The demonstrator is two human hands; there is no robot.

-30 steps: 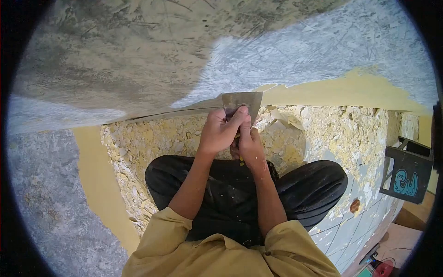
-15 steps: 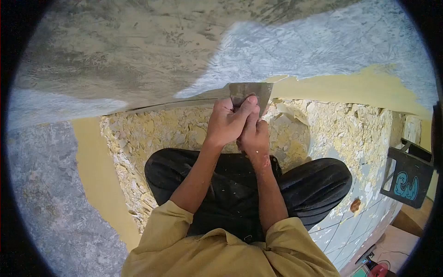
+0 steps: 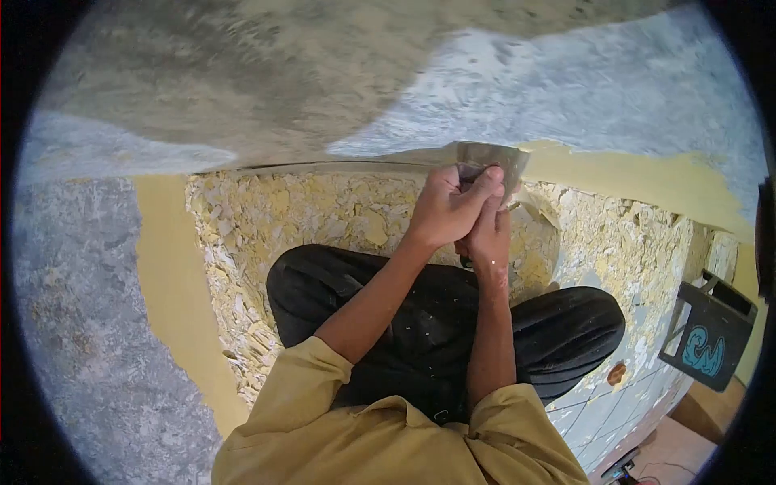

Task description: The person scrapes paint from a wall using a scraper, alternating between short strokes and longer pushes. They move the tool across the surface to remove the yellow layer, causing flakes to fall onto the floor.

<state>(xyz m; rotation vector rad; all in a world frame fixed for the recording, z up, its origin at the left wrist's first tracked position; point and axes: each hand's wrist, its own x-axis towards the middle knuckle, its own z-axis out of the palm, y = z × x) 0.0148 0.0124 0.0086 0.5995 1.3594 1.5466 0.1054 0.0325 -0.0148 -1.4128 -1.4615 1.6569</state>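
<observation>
1. Two bare hands were clasped around one scraper (image 3: 488,154), whose wide blade sat toward one o'clock of the view, its edge at the wall (image 3: 566,89), with yellow paint (image 3: 630,174) running off toward three.
2. Scraping that paint away appeared to be the step in hand; the next move seemed to call for a flat blade and steady pressure.
3. The left hand (image 3: 443,208) gripped nearest the blade, forearm slanting from seven o'clock; the right hand (image 3: 488,236) gripped just below, forearm rising from six.
4. Fingers hid most of the handle; flakes (image 3: 307,202) lay below.
</observation>
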